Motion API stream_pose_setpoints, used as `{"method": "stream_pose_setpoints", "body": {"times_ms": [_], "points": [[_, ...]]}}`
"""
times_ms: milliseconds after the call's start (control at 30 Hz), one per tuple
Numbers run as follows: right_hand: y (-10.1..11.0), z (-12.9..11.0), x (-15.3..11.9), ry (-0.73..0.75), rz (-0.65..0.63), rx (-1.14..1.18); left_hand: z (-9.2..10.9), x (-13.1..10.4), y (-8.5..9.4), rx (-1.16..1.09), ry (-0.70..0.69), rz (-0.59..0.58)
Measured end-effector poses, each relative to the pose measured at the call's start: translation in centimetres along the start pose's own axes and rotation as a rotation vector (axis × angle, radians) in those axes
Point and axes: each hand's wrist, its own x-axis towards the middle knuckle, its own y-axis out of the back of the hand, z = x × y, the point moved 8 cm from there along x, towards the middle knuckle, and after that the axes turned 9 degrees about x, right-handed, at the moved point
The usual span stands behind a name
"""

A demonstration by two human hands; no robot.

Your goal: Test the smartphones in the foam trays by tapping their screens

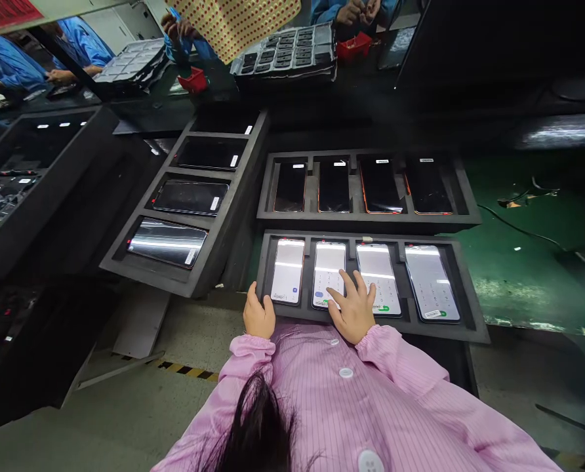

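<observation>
Phones lit in the near tray, right hand spread over the second from left, left hand, thumb and fingers parted, by the near-left corner, green tabletop off the right edge, white label seemingly too small to read

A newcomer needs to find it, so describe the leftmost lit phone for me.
Look at the dark tray nearest the pink jacket. Among its four lit phones, take the leftmost phone, near the left hand. Its screen has a small blue button and no number pad, unlike its neighbours.
</observation>
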Motion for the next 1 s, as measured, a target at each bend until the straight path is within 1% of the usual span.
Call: {"method": "stream_pose_setpoints", "body": {"times_ms": [133, 200, 367, 433, 533, 667, 733, 767, 900, 933, 1000], "points": [[-0.6, -0.9, 0.6, 0.022, -0.078, 0.011, -0.1, 0.0, 0.0, 0.001, -0.003, 0.015], [-0.5, -1.0, 0.6, 0.039, -0.077, 0.018, -0.2, -0.1, 0.0, 0.004, -0.002, 0.02], [1.2, 0.2, -0.3, 0.011, 0.112, 0.048, -0.1, -0.1, 0.0, -0.001, -0.008, 0.032], [1.3, 0.6, -0.5, -0.002, 0.133, 0.044, 0.0, -0.1, 0.2, -0.009, -0.012, 0.041], [1.0, 0.3, -0.5, 0.025, 0.102, 0.054, 0.1, -0.1, 0.2, -0.001, -0.001, 0.03], [-0.1, -1.1, 0.0, 0.11, -0.035, 0.071, 0.0, -0.1, 0.1, 0.015, 0.019, 0.01], [-0.3, -1.2, 0.0, 0.12, -0.062, 0.074, -0.1, -0.1, 0.1, 0.015, 0.023, 0.015], [-0.1, -1.1, 0.0, 0.114, -0.04, 0.08, -0.1, -0.1, 0.0, 0.012, 0.021, 0.016], [1.1, 0.4, -0.5, 0.034, 0.112, 0.08, 0.0, -0.1, 0.1, -0.003, 0.001, 0.035], [1.2, 0.6, -0.7, 0.02, 0.125, 0.072, 0.0, -0.1, 0.2, -0.006, -0.002, 0.043], [1.1, 0.5, -0.7, 0.027, 0.11, 0.073, 0.0, -0.1, 0.3, -0.009, -0.001, 0.054]]}}
